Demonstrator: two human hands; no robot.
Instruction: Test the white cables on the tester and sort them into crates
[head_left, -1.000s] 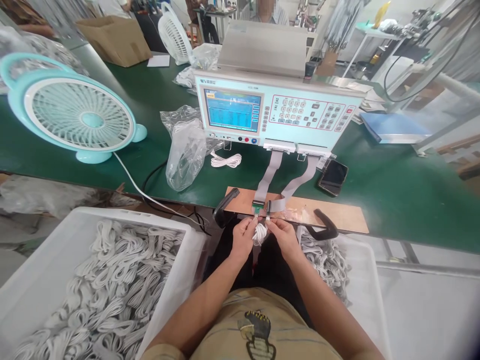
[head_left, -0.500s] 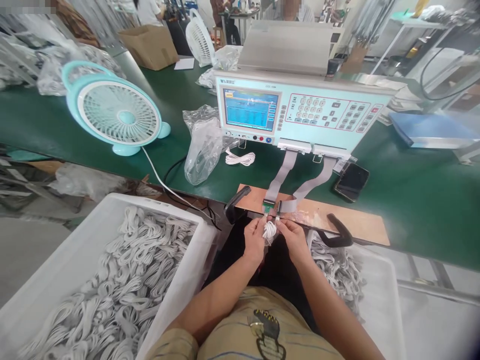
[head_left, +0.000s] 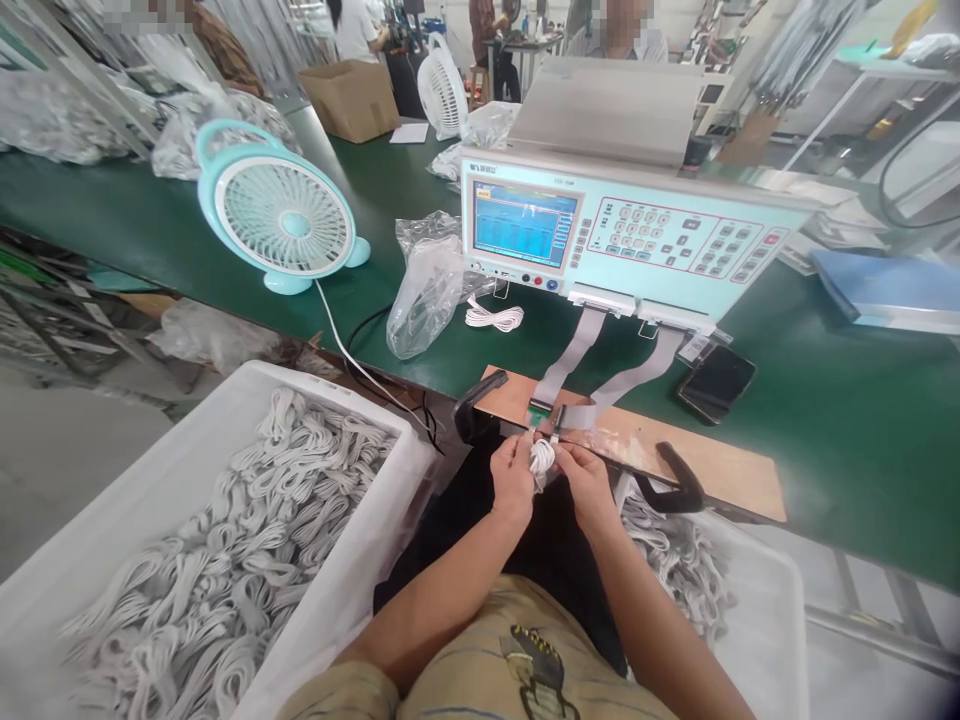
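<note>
My left hand (head_left: 513,476) and my right hand (head_left: 584,478) both pinch the ends of a coiled white cable (head_left: 541,457) just below the table edge. The cable's plugs sit at two small sockets (head_left: 546,416) on a brown board (head_left: 679,450). Grey ribbon cables (head_left: 574,350) run from those sockets up to a pale blue test machine (head_left: 637,240) with a lit screen (head_left: 526,224) and a keypad.
A white bin (head_left: 150,520) full of coiled white cables stands at my left, another bin (head_left: 757,620) at my right. On the green table sit a turquoise fan (head_left: 279,212), a plastic bag (head_left: 424,298), a loose cable coil (head_left: 493,318) and a phone (head_left: 716,377). People stand far behind.
My hands stay on the cable at the sockets. The view has shifted left, so everything sits further right in the picture.
</note>
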